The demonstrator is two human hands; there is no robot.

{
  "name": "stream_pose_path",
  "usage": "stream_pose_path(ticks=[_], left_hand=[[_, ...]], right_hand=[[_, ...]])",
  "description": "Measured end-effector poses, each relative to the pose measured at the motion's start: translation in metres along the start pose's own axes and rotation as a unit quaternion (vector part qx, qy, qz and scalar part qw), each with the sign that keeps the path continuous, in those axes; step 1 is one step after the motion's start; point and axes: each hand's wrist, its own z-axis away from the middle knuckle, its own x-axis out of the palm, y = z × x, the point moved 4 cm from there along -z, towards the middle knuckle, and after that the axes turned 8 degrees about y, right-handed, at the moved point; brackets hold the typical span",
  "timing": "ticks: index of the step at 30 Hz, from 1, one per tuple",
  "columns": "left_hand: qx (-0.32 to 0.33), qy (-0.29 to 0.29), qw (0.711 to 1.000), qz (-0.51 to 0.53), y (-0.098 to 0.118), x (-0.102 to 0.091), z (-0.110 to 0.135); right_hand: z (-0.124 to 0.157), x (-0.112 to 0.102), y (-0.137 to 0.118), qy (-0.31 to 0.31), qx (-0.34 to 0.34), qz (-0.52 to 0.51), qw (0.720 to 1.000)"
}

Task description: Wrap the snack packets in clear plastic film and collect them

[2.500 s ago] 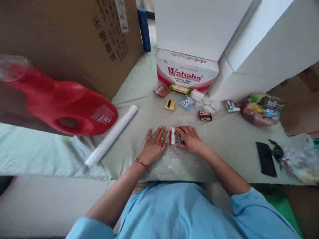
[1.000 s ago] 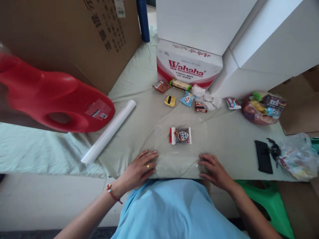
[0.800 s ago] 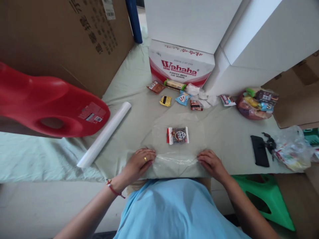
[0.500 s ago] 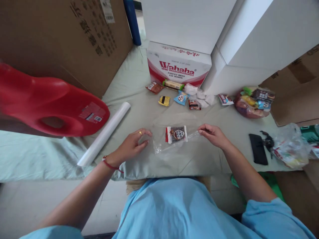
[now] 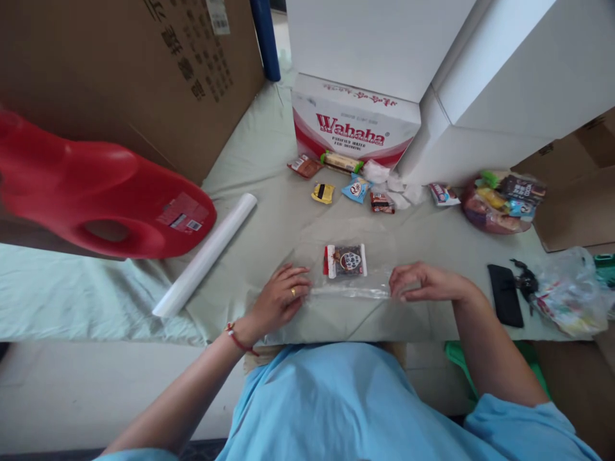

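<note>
The left hand (image 5: 281, 299) and right hand (image 5: 421, 283) each close their fingertips on one end of a fold of clear film (image 5: 350, 292), stretched as a thin shiny band between them, just on the near side of the snack packet (image 5: 345, 260), which lies flat on the pale green cloth (image 5: 269, 211) at the middle of the table. The film is thin and clingy, so the likely trouble is that it sticks to itself, wrinkles or tears if the two hands pull unevenly; a slack side could also drag the light packet askew, or slip out of a pinch. The white roll (image 5: 206, 253) lies well to the left, beside the red jug (image 5: 106, 192), and should not interfere. Hard to make out: where the film's edges run, since it nearly vanishes against the cloth, and whether the packet sits on it or merely beside the fold. The left thumb is hidden under the fingers, so how firmly that end is gripped cannot be told. The jug is cut off at the frame's left edge, and the print on the little wrappers (image 5: 355, 189) farther back is too small to read
</note>
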Motion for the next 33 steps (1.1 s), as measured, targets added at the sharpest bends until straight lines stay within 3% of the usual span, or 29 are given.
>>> stream_pose_path(ticks=[2, 3, 5, 7, 9, 13, 17, 22, 33], left_hand=[[0.013, -0.017, 1.000, 0.022, 0.001, -0.007, 0.006], [0.015, -0.020, 0.999, 0.038, 0.002, -0.010, 0.009], [-0.004, 0.002, 0.998, 0.063, 0.002, -0.015, 0.012], [-0.046, 0.043, 0.997, 0.051, -0.001, -0.017, 0.009], [-0.087, 0.064, 0.994, 0.000, -0.004, -0.012, 0.002], [-0.119, 0.019, 0.983, -0.137, -0.007, 0.008, -0.009], [-0.116, -0.014, 0.973, -0.200, -0.008, 0.016, -0.007], [-0.112, -0.017, 0.973, -0.203, -0.009, 0.015, -0.004], [-0.116, -0.014, 0.972, -0.202, -0.009, 0.016, -0.005]], right_hand=[[0.011, -0.005, 0.001, -0.025, 0.034, 0.023, 0.999], [0.013, -0.009, 0.002, 0.007, 0.051, 0.047, 0.998], [0.005, -0.019, 0.001, 0.132, 0.061, 0.111, 0.983], [-0.016, -0.019, -0.008, 0.249, 0.021, 0.180, 0.951], [-0.047, -0.005, -0.020, 0.284, -0.049, 0.243, 0.926], [-0.113, 0.043, -0.032, 0.170, -0.154, 0.361, 0.904], [-0.145, 0.069, -0.017, 0.058, -0.182, 0.407, 0.893], [-0.149, 0.068, -0.004, 0.054, -0.184, 0.382, 0.904], [-0.140, 0.072, -0.006, 0.040, -0.192, 0.389, 0.900]])
